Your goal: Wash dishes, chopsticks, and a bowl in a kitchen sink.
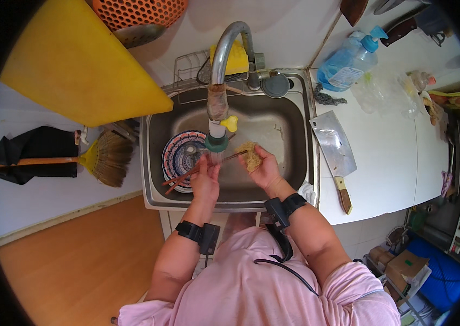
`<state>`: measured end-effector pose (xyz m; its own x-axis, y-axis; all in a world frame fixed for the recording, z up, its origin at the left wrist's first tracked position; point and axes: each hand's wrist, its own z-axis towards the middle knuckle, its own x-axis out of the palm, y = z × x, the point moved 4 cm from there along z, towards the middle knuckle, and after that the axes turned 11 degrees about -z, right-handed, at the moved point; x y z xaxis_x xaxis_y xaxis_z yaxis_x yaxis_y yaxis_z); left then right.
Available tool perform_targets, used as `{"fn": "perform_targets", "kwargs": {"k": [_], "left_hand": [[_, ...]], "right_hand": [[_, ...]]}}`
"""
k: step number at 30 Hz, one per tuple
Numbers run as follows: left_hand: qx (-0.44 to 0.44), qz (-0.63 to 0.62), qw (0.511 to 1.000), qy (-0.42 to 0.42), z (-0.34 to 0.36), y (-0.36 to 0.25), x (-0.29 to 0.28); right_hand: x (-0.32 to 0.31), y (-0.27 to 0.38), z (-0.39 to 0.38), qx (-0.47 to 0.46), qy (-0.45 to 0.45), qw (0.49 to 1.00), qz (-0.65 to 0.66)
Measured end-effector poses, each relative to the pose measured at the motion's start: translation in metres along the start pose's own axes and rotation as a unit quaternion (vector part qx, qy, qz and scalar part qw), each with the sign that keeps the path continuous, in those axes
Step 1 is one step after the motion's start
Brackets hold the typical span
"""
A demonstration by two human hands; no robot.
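Observation:
My left hand is closed around a few brown chopsticks under the faucet's green nozzle. Their tips point right, toward a tan loofah scrubber. My right hand grips that scrubber, with the chopstick ends against it. A patterned plate with an orange and blue rim lies in the left of the sink, other dishes beneath it. Water seems to run from the nozzle beside my left fingers. Both hands are over the steel sink.
A cleaver lies on the white counter right of the sink, below blue soap bottles. The curved faucet rises in the middle. A yellow board juts in from the upper left, above a broom.

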<state>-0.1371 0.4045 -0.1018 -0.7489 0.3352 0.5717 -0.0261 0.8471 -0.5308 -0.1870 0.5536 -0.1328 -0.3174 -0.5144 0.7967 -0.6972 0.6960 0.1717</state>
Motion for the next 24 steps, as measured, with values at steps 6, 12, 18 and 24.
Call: {"fn": "perform_targets", "kwargs": {"k": [6, 12, 18, 24], "left_hand": [[0.045, 0.015, 0.998, 0.038, 0.002, 0.001, 0.005], [0.097, 0.014, 0.995, 0.034, -0.007, 0.007, 0.019], [0.088, 0.060, 0.992, 0.074, -0.008, -0.001, 0.018], [0.113, 0.046, 0.989, 0.081, -0.014, -0.005, 0.026]], "right_hand": [[0.039, 0.010, -0.013, -0.309, -0.055, 0.803, -0.506], [0.054, -0.013, -0.014, -0.458, -0.007, 0.478, -0.749], [0.071, -0.035, -0.031, -0.450, 0.021, 0.465, -0.762], [0.061, -0.016, -0.024, -0.443, -0.048, 0.458, -0.769]]}}
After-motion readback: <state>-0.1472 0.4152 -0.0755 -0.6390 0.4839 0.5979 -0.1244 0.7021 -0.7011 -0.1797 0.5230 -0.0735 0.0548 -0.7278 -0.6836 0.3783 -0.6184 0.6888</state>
